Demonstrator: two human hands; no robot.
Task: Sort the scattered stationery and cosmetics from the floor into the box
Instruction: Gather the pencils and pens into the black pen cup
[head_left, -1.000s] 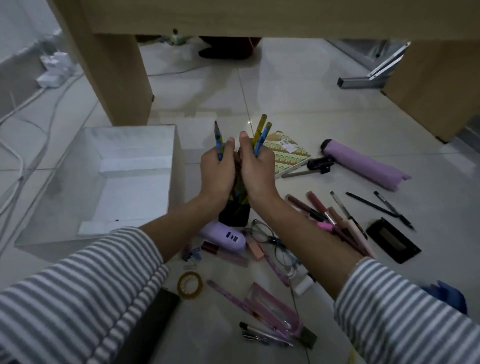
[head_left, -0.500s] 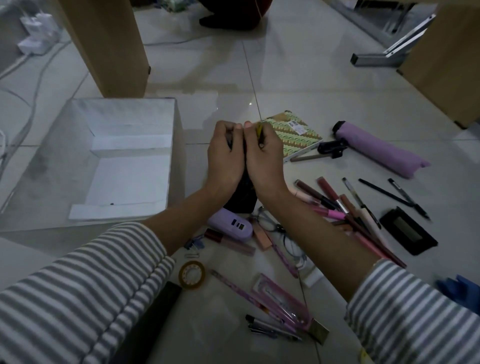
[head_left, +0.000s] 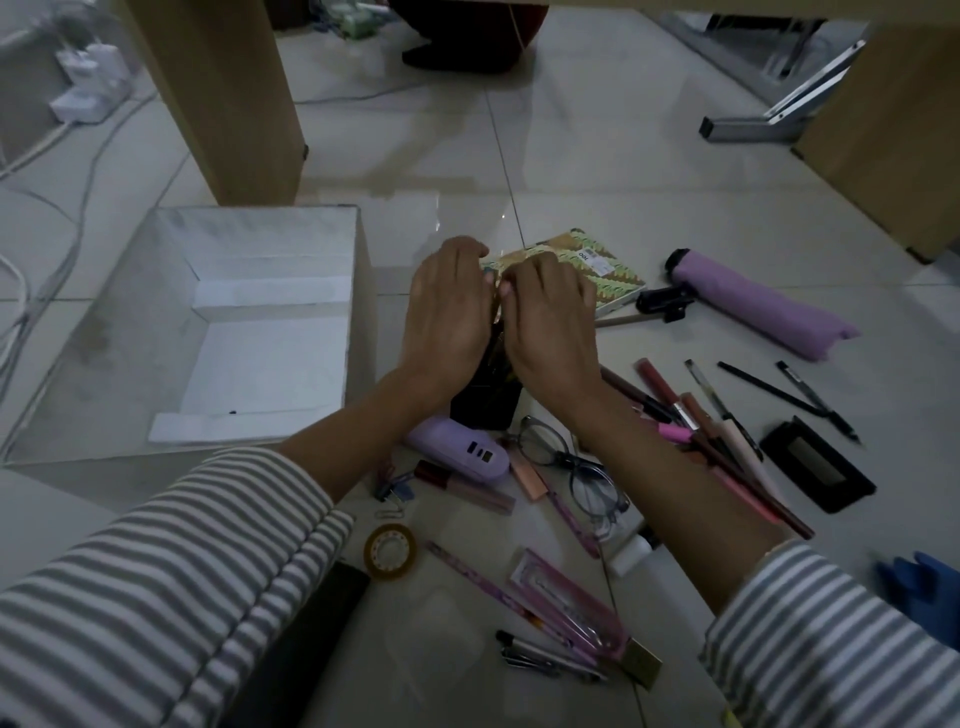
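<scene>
Left hand (head_left: 447, 312): pressed to the left side of the black pen holder (head_left: 485, 402), fingers curled over its mouth.
Right hand (head_left: 550, 325): pressed to the holder's right side, fingers curled the same way, fingertips meeting those of the left hand.
Grip: both hands closed round the holder's upper part, with only its lower body in view beneath the wrists.
Pens (head_left: 497, 312): a thin yellowish sliver in the gap between the hands; number not discernible.
Holder position: upright on the tile floor (head_left: 597, 171), just right of the box, outside it.
Box (head_left: 156, 291): white cardboard, open-topped, on the floor left of the hands.
Patterned notebook (head_left: 610, 270): flat on the floor, partly hidden behind the right hand.
Purple pouch (head_left: 758, 306): lying right of the notebook, with a black clip (head_left: 665, 304) at its near end.
Lilac device (head_left: 462, 449): two ports facing up, just in front of the holder.
Eyeglasses (head_left: 571, 467): folded open, partly under the right forearm.
Lip pencils (head_left: 691, 410): a loose cluster right of the forearm.
Black pens (head_left: 769, 389): two, well right of the cluster.
Black compact (head_left: 818, 465): flat, near the pens.
Tape roll (head_left: 389, 551): on its side between the forearms.
Pink case (head_left: 571, 603): near the bottom edge, beside a pink ruler (head_left: 483, 577).
Striped sleeves (head_left: 156, 597): pushed up on both forearms.
Table leg (head_left: 223, 104): wooden, behind the box.
</scene>
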